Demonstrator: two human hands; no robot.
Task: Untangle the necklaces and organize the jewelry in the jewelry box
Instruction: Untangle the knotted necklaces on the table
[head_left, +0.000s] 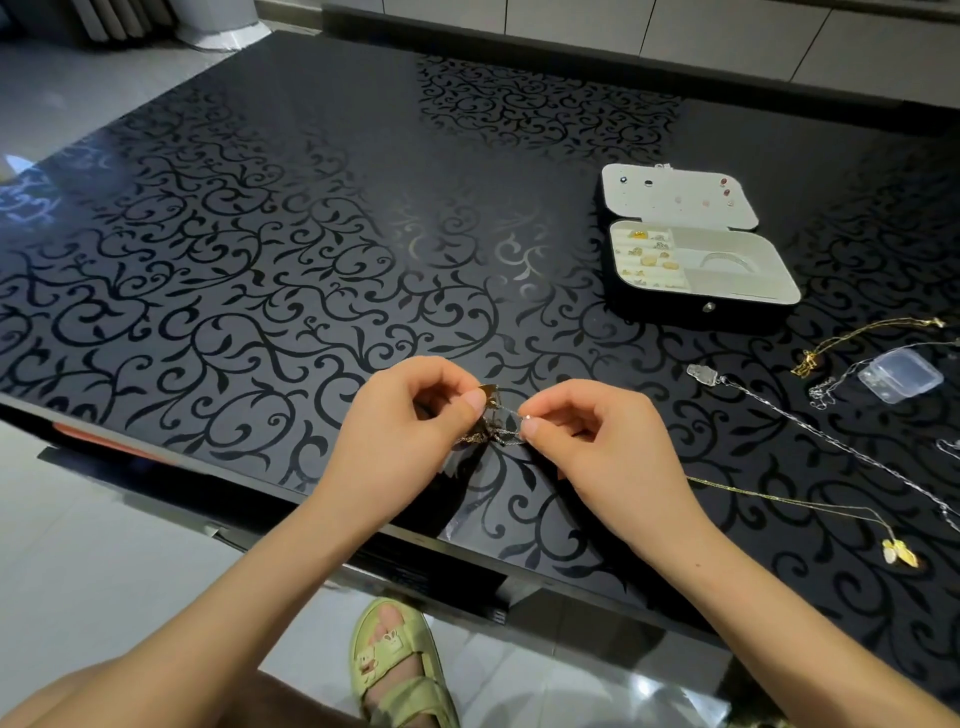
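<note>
Nearest, below the counter's edge, a foot in a pale green sandal (400, 670) is resting on the tiled floor. Just above the near edge of the counter (260, 260), both hands are working at a tangle of necklaces (493, 423). The left hand (410, 421) is pinching the gold-coloured end of the knot between thumb and forefinger, its grip clamped on the chain. The right hand (587, 431) is pinching a thin silver strand, its grip likewise closed on it. The tangle is hanging between the two grips, its short span running left to right, so both hands are equally near it. Any pull apart would be acting along that line. I judge the knot is calling for a loop to be eased loose rather than tugged. Further right, single necklaces are lying stretched out: a gold necklace with a pendant (898, 553), a silver chain with a clear pendant (701, 375) and another gold chain (804, 364), beside a clear plastic case (901, 374). Farthest, beyond the right hand, the jewelry box (670, 312) is standing open, small gold pieces sitting in its left compartment.
</note>
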